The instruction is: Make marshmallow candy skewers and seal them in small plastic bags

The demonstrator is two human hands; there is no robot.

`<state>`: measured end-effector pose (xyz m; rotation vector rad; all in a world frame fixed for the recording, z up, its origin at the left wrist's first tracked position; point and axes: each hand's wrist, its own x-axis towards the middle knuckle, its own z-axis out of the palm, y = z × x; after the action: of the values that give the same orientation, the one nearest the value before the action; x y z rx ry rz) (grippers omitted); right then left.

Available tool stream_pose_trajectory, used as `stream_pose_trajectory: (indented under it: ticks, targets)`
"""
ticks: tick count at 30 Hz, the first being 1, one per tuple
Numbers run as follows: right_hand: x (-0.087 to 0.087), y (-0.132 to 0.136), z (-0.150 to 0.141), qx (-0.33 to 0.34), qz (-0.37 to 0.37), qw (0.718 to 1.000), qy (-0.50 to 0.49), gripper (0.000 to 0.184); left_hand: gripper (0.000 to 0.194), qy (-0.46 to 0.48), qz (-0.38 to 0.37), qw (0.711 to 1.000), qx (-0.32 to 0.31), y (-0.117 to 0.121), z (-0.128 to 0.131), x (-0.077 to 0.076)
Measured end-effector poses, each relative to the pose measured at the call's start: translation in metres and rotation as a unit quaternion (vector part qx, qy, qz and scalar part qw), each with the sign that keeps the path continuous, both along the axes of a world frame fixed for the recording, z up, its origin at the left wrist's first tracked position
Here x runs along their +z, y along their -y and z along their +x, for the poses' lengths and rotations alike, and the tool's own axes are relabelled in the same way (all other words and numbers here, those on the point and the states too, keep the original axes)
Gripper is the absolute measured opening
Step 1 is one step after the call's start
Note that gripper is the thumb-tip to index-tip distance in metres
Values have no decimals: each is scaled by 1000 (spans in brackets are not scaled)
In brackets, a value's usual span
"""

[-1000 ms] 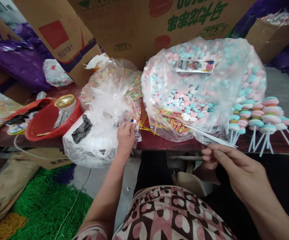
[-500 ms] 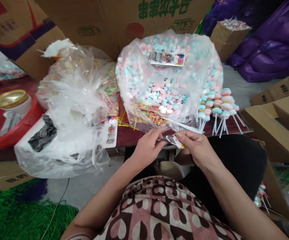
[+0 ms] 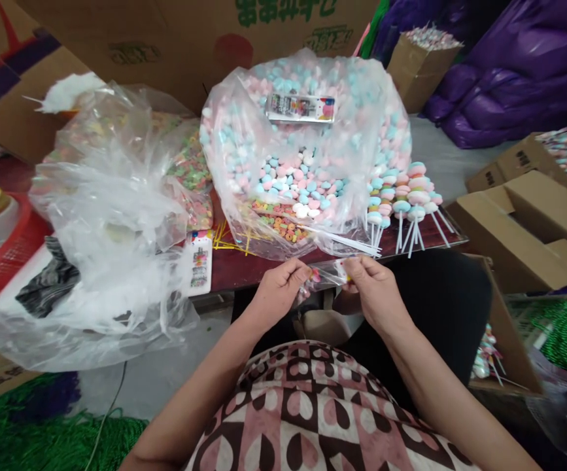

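Between my hands a small clear printed plastic wrapper (image 3: pixel 329 273) is stretched over the table's front edge. My left hand (image 3: pixel 283 288) pinches its left end, and my right hand (image 3: pixel 374 281) pinches the right end. Just beyond lies a large clear bag (image 3: pixel 307 150) of pink, blue and white candies, with some ring-shaped pieces at its mouth. White sticks (image 3: pixel 346 242) rest along the bag's front. To the right, several skewered marshmallow sticks (image 3: pixel 411 196) lie with their white ends toward me. A stack of printed wrappers (image 3: pixel 300 108) sits on top of the candy bag.
At left are crumpled clear plastic bags (image 3: pixel 116 196), a printed packet (image 3: pixel 201 261), yellow sticks (image 3: pixel 229 239) and a red basket (image 3: pixel 23 252). Open cardboard boxes (image 3: pixel 523 229) stand at right. A big carton (image 3: pixel 175 39) backs the table; green stringy material (image 3: pixel 42 432) covers the floor at lower left.
My hands have drawn apart sideways, and the wrapper now stretches out between them. The whole view has shifted to the right.
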<state>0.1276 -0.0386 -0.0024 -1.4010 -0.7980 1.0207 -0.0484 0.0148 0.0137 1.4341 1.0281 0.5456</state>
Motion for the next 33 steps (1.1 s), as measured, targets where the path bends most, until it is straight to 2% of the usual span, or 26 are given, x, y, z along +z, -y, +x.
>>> stream_pose_trajectory:
  ticks: [2, 4, 10, 14, 16, 19, 21, 22, 24, 27, 29, 33]
  targets:
    - [0, 0, 3, 22, -5, 999, -34, 33, 29, -9, 1, 1000, 2, 0, 1, -2]
    - [2, 0, 3, 20, -2, 999, -29, 33, 26, -10, 2, 1000, 10, -1, 2, -4]
    - [6, 1, 2, 1, 12, 995, 101, 52, 41, 23, 8, 997, 67, -3, 11, -11]
    - [5, -2, 6, -15, 16, 991, 135, 54, 37, 86, -75, 993, 23, -4, 15, -13]
    - [5, -5, 11, 0, 13, 987, 161, 53, 36, 98, -91, 991, 16, -5, 15, -15]
    - [12, -13, 33, 2, 13, 976, 218, 40, 40, 117, -85, 987, 73, -9, 15, -18]
    - [20, -22, 58, -56, 6, 956, 287, 35, 41, 141, -95, 978, 117, -11, 14, -19]
    - [24, -26, 73, -93, -6, 936, 340, 37, 41, 155, -104, 973, 133, -13, 13, -18]
    - [32, -36, 102, -158, -78, 874, 452, 40, 40, 191, -122, 962, 155, -14, 12, -16]
    - [36, -48, 129, -137, -234, 804, 530, 44, 38, 251, -151, 944, 151, -14, 10, -13]
    - [34, -52, 135, -121, -275, 791, 532, 41, 36, 273, -158, 940, 133, -13, 8, -14]
    - [25, -52, 137, -177, -233, 811, 506, 27, 34, 278, -150, 942, 112, -14, 4, -20]
